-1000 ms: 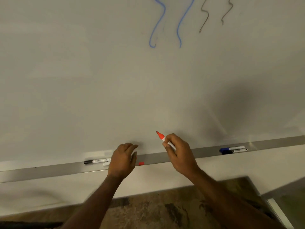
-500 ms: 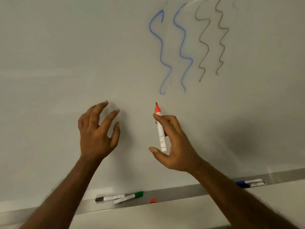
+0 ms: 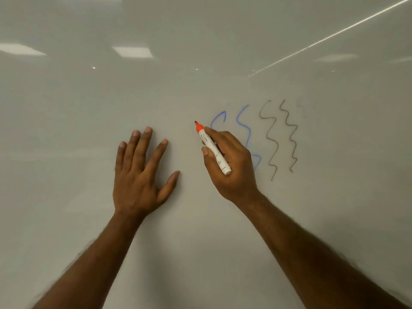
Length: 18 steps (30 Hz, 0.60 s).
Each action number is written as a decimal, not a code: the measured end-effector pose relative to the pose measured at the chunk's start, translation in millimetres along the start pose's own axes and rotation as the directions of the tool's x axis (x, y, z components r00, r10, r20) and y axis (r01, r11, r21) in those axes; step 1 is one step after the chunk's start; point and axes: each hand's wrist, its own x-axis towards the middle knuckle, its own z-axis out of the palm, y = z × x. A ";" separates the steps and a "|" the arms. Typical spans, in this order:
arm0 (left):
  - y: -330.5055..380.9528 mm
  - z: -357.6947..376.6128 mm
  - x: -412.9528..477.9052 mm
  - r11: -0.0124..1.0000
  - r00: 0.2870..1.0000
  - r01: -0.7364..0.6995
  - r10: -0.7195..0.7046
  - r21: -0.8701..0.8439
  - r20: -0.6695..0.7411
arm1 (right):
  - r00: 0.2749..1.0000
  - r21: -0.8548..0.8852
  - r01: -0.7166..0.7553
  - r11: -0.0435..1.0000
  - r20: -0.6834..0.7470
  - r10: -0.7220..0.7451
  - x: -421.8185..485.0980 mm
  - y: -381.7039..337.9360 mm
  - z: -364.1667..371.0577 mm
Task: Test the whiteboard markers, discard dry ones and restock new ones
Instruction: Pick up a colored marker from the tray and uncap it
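My right hand (image 3: 231,168) grips an uncapped red marker (image 3: 211,147) with a white barrel, its red tip pointing up-left at the whiteboard (image 3: 89,108), at or just off the surface. My left hand (image 3: 140,172) lies flat against the board with its fingers spread, left of the marker. Two blue wavy lines (image 3: 244,128) are drawn right of the tip, partly hidden behind my right hand. Two dark wavy lines (image 3: 281,139) run further right.
The whiteboard fills the whole view. Ceiling lights reflect in its upper part. The marker tray and the other markers are out of view below.
The view rose up the board and the tray dropped out of sight. My right hand carried the red marker up beside the blue lines. My left hand flattened onto the board.
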 end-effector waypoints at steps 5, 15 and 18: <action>-1.0 -0.1 -1.7 1.000 0.999 -0.006 0.006 0.012 -0.041 | 0.997 -0.068 0.052 0.996 0.066 -0.048 -13.1 -4.2 2.3; 0.7 -1.2 -3.7 1.000 0.999 0.015 -0.014 0.014 -0.039 | 0.991 -0.161 -0.030 0.987 0.124 0.050 -102.2 4.2 -20.8; 0.1 -1.8 -4.5 1.000 1.000 0.013 -0.013 0.011 -0.014 | 0.963 -0.215 -0.018 0.976 0.260 0.075 -124.6 -1.9 -18.6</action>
